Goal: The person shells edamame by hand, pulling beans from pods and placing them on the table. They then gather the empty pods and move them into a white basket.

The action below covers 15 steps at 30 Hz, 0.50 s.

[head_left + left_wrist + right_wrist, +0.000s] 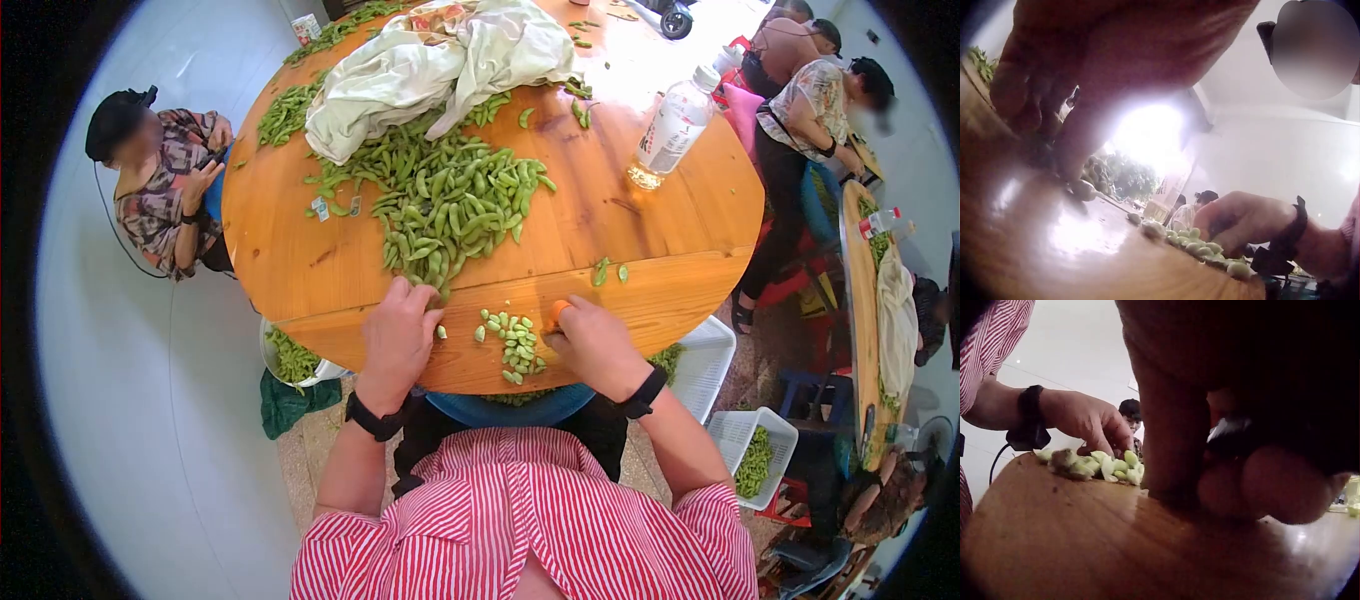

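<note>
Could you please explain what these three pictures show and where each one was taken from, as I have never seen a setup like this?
No machine here: a person in a striped shirt wears three cameras. The head view looks down on a round wooden table. The other two sit on the wrists, low by the tabletop. On the table lie a pile of edamame pods, a small heap of shelled beans, a pale cloth and a plastic bottle. The left hand touches the near edge of the pod pile. The right hand rests beside the beans and pinches a small orange object; what it is, I cannot tell.
</note>
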{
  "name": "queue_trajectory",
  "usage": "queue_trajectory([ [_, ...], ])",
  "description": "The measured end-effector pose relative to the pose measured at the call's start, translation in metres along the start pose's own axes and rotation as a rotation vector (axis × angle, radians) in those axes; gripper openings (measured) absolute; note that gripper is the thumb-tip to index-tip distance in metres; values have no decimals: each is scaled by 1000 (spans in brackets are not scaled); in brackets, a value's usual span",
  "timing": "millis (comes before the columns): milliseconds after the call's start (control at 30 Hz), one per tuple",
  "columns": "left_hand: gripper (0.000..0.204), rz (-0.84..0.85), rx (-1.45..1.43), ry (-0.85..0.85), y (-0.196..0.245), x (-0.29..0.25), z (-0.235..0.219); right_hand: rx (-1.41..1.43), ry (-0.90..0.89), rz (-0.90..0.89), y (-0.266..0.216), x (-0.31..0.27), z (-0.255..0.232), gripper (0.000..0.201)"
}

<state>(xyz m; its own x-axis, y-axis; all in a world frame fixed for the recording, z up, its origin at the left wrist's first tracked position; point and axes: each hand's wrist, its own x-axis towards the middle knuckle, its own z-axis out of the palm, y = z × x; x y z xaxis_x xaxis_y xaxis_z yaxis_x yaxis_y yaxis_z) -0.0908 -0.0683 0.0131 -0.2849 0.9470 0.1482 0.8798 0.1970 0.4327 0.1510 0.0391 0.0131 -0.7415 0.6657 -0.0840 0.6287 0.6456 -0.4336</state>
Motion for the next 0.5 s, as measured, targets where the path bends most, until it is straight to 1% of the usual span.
queue_trajectory([
  [33,29,1,-1,1,1,0,0,-1,1,0,6,1,1,20],
  [100,30,16,-6,22,3,-1,0,59,78,-11,15,2,2,20],
  [133,30,13,-6,22,5,-1,-1,59,76,-13,15,1,0,20],
  [200,29,34,0,21,11,1,-2,31,101,25,14,1,-5,22],
  [300,27,47,39,-8,9,4,-3,-39,62,24,19,0,-7,24],
  [400,27,68,48,-19,6,6,-3,-67,63,41,16,-2,-11,23],
  [500,25,63,39,-23,4,4,-1,-76,78,82,27,-3,-6,21],
])
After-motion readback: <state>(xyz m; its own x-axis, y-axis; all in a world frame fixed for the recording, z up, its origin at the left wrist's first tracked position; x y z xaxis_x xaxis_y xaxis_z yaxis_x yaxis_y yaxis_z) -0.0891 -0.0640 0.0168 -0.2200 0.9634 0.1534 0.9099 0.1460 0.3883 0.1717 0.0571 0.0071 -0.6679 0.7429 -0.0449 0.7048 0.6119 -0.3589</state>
